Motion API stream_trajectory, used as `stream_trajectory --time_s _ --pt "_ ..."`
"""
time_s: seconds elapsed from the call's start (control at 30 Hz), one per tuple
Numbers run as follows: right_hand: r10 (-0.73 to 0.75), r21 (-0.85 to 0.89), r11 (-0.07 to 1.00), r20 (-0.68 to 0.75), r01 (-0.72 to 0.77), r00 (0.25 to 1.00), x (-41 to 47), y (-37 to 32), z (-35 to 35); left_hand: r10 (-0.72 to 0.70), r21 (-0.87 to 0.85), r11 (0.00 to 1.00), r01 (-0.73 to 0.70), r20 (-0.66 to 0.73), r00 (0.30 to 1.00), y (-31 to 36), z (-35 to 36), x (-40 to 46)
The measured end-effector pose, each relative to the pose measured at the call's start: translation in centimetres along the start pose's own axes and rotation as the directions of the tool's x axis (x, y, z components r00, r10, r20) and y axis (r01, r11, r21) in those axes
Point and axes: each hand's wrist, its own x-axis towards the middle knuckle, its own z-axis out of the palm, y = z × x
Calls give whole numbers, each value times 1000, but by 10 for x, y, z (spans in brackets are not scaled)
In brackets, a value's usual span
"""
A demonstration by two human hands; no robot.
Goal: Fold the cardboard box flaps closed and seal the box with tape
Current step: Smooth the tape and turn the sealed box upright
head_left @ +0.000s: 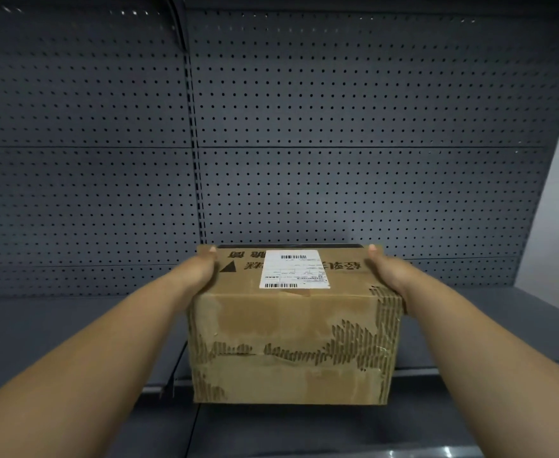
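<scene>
Unreadable barcoded label (294,270) on box (291,342)

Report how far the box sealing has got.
Done, apparently: the top flaps of the cardboard box lie flat and closed under the white shipping label; whether fresh tape runs over the seam cannot be told. In hand: the left hand and right hand grip the box's two sides, holding it over the grey shelf. Left: taping, if undone; no tape roll shows.
</scene>
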Motion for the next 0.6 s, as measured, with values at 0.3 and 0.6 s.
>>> stream_trajectory --time_s 0.3,0.6 --pt "-225 122 966 -27 226 974 -25 10 4 119 -250 961 -115 0 993 -4 -8 -8" --pt "-502 52 863 -11 502 865 -21 26 25 321 -148 925 -351 -196 927 -25 -13 -9"
